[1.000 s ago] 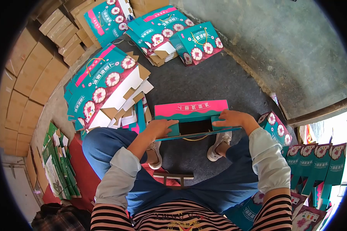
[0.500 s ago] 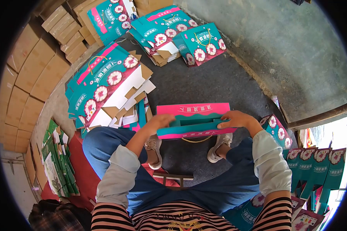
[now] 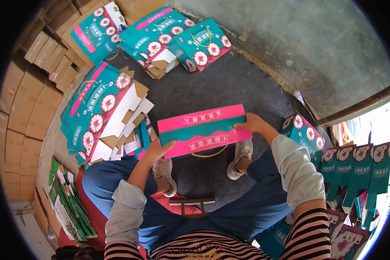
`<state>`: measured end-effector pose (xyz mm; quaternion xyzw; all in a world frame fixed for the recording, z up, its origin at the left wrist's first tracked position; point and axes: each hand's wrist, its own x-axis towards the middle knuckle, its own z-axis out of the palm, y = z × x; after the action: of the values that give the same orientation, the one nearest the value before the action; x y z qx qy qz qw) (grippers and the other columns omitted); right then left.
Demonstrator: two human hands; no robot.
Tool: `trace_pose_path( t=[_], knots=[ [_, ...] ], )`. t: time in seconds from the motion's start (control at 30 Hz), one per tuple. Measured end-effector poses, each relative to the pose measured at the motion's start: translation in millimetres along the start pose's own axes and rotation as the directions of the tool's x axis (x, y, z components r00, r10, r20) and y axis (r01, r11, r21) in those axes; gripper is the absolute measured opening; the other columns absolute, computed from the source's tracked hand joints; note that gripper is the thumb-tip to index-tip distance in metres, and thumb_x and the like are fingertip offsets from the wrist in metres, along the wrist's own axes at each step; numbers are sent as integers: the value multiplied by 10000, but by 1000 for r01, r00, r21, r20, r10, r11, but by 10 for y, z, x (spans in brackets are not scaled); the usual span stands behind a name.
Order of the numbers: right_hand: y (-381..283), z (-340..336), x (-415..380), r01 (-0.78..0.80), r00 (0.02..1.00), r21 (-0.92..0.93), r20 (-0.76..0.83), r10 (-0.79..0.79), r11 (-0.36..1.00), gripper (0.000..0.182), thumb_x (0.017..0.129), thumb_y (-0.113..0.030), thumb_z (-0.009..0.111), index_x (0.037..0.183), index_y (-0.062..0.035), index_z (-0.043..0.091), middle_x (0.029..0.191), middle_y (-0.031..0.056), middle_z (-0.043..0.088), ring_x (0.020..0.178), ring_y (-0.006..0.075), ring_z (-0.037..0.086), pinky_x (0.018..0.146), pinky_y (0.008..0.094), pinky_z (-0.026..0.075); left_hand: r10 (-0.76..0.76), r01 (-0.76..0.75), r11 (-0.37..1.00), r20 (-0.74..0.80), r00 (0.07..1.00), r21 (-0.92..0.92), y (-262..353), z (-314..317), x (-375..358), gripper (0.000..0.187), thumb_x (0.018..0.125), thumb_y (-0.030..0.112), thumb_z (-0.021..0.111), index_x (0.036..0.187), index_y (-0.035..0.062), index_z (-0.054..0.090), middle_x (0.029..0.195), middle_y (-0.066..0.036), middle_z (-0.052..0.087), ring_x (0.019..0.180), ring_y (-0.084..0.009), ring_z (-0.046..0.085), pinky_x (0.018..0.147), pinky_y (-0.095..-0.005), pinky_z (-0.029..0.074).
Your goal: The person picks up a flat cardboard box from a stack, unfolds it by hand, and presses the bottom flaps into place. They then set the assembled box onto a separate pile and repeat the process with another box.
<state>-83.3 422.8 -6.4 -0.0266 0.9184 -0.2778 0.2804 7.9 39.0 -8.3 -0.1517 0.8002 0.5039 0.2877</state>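
Between my hands is a pink and teal cardboard gift box (image 3: 202, 123), its top panel closed and facing up, with white lettering along both pink strips. My left hand (image 3: 159, 149) grips its left end, thumb lying on the near pink strip. At the right end my right hand (image 3: 252, 124) holds the box, thumb on the top edge. A yellow cord handle (image 3: 210, 153) hangs from the near side. The box is tilted a little, right end farther away, above the floor between my shoes.
Flat printed cartons (image 3: 104, 104) lie stacked at left, with more cartons (image 3: 156, 34) and an upright gift box (image 3: 201, 45) beyond. Brown boxes (image 3: 26, 108) line the left wall. Green flat cartons (image 3: 67, 203) lie lower left. Several teal boxes (image 3: 357, 169) stand at right.
The open slot on the box top is now closed flat. My left hand has moved from the top to the left end, and the box has turned slightly. The camera view has shifted.
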Motion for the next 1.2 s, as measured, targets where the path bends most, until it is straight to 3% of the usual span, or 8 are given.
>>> trace_pose_path(
  t=[0.33,0.53,0.6,0.67,0.83,1.13,1.17,1.2],
  knots=[
    [1199,-1403,-1024,169,728,-58,-666,-165,984,573,778,-254,732,1237,-15,486,1136,167,612,1047,282,596,881,389,467,731,-718,670,-337,593,190,1221,1412,541,719,798,230,707,1363,-29,345,1212,-264,545,1074,-380,575,878,-398,468],
    [2672,-1231,-2174,285,546,677,-697,465,679,462,827,-99,647,1255,-42,481,1212,73,552,1070,206,540,875,338,461,823,-841,539,-237,516,41,1610,3202,752,785,797,175,695,1432,12,264,1303,-253,469,1143,-396,515,925,-407,453],
    [4115,-765,-2554,-305,553,7,-812,183,952,391,873,-194,587,1233,-63,510,1176,42,557,1038,186,544,854,319,458,817,-817,576,-67,573,23,1567,3687,794,783,793,155,682,1437,26,255,1300,-251,467,1147,-400,503,922,-412,454],
    [3761,-432,-2556,265,216,857,-500,839,442,358,895,-328,523,1189,-125,551,1176,47,562,1037,191,545,835,353,464,754,-761,642,106,649,95,1537,4004,757,777,806,158,654,1444,44,227,1264,-237,488,1049,-405,556,842,-431,497],
    [3952,35,-2573,568,-28,770,-335,942,291,568,923,-554,362,1298,-145,485,1309,77,504,1175,282,483,978,486,393,615,-720,657,392,684,226,1472,4542,831,800,808,138,645,1453,37,184,1210,-227,510,984,-375,596,786,-431,522],
    [4475,271,-2786,521,86,808,-373,924,277,635,952,-564,252,1392,-133,405,1420,89,417,1292,314,388,1093,451,275,618,-759,651,583,527,-4,1463,4725,896,872,767,187,673,1450,-2,165,1254,-280,466,1111,-403,527,963,-451,422],
    [4567,291,-2911,935,227,341,-364,903,-97,577,949,-513,305,1331,-103,445,1358,99,462,1225,287,438,1048,435,320,641,-747,663,550,536,-46,1424,4743,900,869,765,199,675,1447,-4,177,1259,-283,461,1128,-405,516,983,-450,406],
    [4712,369,-3105,832,350,-275,-416,839,-483,521,946,-461,357,1270,-74,485,1296,109,508,1158,259,487,1003,418,365,620,-722,690,549,561,-42,1403,4754,883,836,767,208,672,1431,-9,211,1260,-282,461,1125,-405,517,973,-448,414]
  ],
)
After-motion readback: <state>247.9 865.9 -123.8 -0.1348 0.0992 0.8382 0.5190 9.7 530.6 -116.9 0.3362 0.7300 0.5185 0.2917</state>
